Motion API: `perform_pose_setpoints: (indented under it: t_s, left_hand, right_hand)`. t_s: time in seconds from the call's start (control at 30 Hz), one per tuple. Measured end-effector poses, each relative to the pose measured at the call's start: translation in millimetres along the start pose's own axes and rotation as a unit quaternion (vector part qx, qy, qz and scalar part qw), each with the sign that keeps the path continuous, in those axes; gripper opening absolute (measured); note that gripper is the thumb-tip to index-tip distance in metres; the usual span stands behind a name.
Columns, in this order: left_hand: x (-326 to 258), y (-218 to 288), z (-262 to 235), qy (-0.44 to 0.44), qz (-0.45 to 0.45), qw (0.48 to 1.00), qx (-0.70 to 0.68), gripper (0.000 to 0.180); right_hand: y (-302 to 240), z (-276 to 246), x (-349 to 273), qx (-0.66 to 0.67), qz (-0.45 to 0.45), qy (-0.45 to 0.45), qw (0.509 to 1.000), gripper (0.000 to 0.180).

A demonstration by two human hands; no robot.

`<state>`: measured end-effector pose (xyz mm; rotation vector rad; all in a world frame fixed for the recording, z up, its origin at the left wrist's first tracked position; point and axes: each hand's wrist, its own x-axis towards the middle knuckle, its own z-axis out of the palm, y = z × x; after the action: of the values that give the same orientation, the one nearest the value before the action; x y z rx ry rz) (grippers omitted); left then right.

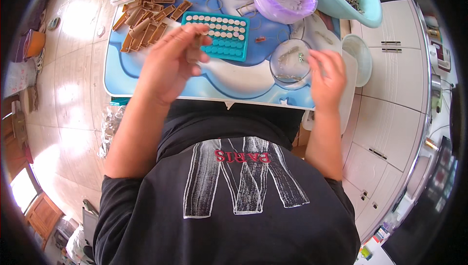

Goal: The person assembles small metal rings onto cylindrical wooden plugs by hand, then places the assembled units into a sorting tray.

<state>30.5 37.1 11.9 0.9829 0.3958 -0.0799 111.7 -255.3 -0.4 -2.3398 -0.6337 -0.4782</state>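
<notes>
the left hand (176,56) is raised over the near part of the tabletop (229,78), grasping a brown piece (193,53) between thumb and fingers; the piece is blurred and partly covered by them. the right hand (329,72) has its fingers bent and drawn together above the right edge of a round clear dish (291,69); whether it pinches anything cannot be told. a small greenish bit (301,57) shows just left of its fingertips, and thin metallic bits lie in the dish.

to the left of the left hand and beyond it, a loose pile of brown holders (146,27) spreads over the tabletop. just right of that hand's fingers is a teal tray (247,33) with white round pieces (224,27) standing in its farther rows. a small reddish-brown part (261,39) lies between the two hands, beside the tray. beyond the right hand are a purple-lined bowl (270,12) with white pieces inside and a pale blue basin (374,14) of mixed bits.
</notes>
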Motion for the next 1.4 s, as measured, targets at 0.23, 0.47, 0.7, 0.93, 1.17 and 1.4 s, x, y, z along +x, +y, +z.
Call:
perform_pose_setpoints:
  t_s: [0.23, 0.47, 0.7, 0.93, 1.17, 1.4]
  left_hand:
    - [-14.3, -10.8, 25.0, -0.018, -0.095, 0.995, -0.001, 0.021]
    - [-12.5, -24.9, 27.0, -0.078, -0.074, 0.993, 0.057, 0.019]
    - [-15.2, -35.9, 40.1, -0.105, -0.107, 0.987, 0.061, 0.017]
    - [-17.9, -33.6, 39.1, -0.109, -0.111, 0.983, 0.095, 0.023]
    - [-13.5, -31.8, 45.1, -0.028, -0.007, 0.998, 0.048, 0.028]
    - [-1.9, -38.1, 33.3, -0.01, -0.025, 0.998, -0.058, 0.023]
  right_hand:
    - [2.2, 47.1, 30.2, -0.105, -0.069, -0.097, 0.987, 0.016]
    - [-4.9, 34.5, 26.1, 0.304, 0.223, 0.059, 0.924, 0.014]
    - [-26.1, 55.0, 32.1, -0.143, -0.12, -0.023, 0.982, 0.022]
    - [-24.8, 61.9, 36.1, -0.173, -0.139, -0.026, 0.975, 0.015]
    - [-82.5, 43.5, 15.9, 0.093, -0.045, -0.018, 0.994, 0.008]
    - [-89.3, 55.7, 5.2, 0.202, 0.044, -0.109, 0.972, 0.011]
